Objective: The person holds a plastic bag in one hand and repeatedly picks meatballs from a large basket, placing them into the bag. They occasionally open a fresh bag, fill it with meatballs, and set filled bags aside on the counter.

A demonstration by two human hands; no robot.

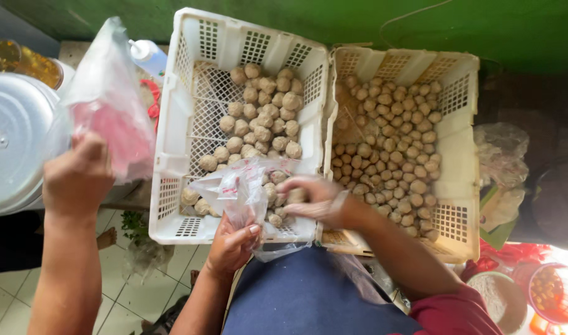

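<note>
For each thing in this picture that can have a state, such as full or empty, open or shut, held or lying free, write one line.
left crate: part full of meatballs
right crate: floor mostly covered with smaller meatballs
clear bag: held open by left hand
right hand: in left crate, on meatballs, blurred
another person's hand: gripping an upright plastic bag
metal pot: lid on

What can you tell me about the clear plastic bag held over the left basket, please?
The clear plastic bag is thin, crinkled and see-through, with faint red print. Its mouth is open. The left hand grips it from below at the near edge of the white slatted basket, above the pale round meatballs. The right hand, blurred, is beside the bag among the meatballs.
</note>
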